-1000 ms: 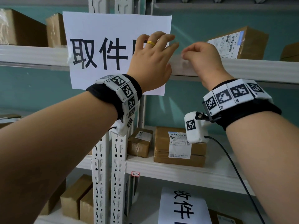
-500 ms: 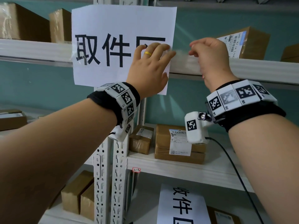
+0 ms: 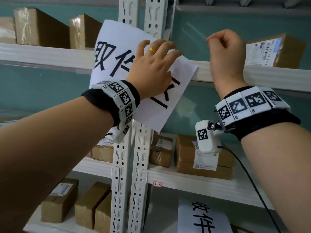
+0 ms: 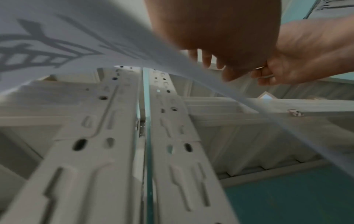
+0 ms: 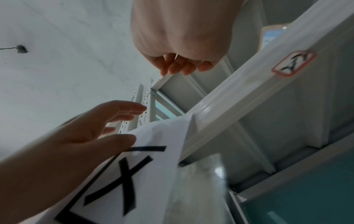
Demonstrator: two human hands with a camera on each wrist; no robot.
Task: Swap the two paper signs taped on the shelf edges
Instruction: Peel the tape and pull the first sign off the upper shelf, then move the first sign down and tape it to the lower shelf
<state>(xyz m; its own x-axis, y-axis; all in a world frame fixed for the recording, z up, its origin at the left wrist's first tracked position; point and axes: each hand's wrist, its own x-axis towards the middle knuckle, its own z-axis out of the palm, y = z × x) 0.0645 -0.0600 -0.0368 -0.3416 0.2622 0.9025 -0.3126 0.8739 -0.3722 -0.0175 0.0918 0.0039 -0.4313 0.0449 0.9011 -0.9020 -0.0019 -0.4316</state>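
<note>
While the upper sign hangs tilted off the top shelf edge, state is:

upper sign (image 3: 124,52): white sheet, big black characters, rotated clockwise, bowed away from the uprights; right edge lies against the shelf edge (image 3: 272,76) per the right wrist view; left part overlaps the left shelf edge.
left hand (image 3: 151,68): on the sign's right half, fingers straight and slightly spread, thumb on the printed face; gold ring on one finger. Left wrist view is blurred, so can't tell if any finger hooks behind the sheet.
right hand (image 3: 225,52): just right of the sign, clear of the paper, raised in front of the shelf edge; fingers curled in, tips bunched together. Something thin may be pinched at the tips, can't tell.
lower sign (image 3: 202,217): white sheet with black characters, at the bottom of the head view, below the middle shelf, partly cut off by the frame.
uprights (image 3: 133,182): two white slotted posts side by side, behind the upper sign.
boxes (image 3: 202,158): brown cartons with labels on all shelf levels.
tag (image 3: 157,184): small red-bordered sticker on the middle shelf edge.
</note>
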